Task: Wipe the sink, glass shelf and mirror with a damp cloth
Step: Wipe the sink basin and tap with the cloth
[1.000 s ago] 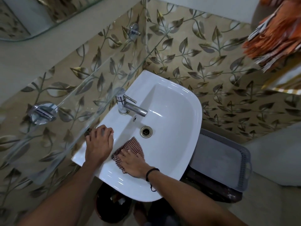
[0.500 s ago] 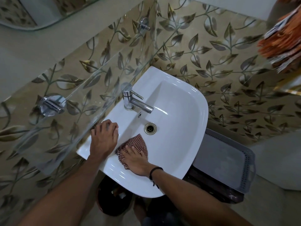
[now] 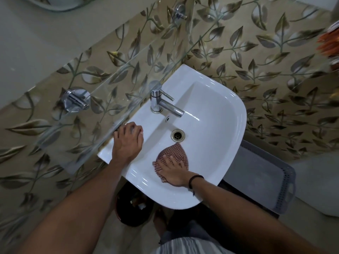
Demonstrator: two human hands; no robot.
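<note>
Under the right hand (image 3: 174, 169), at five o'clock from the drain (image 3: 178, 135), fingers lie spread flat on the checked cloth (image 3: 173, 153), pinning it to the white sink (image 3: 220, 125) basin. Pushed further, its tip could snag the drain or bunch and skip patches. At nine o'clock, the left hand (image 3: 128, 142) rests fingers loosely curled on the rim, bracing; a wet rim could let it slip.

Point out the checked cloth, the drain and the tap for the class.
checked cloth (image 3: 176, 150): head view, bare part ahead of the fingers.
drain (image 3: 178, 135): head view, centre of the metal ring.
tap (image 3: 169, 105): head view, middle of the spout.
</note>
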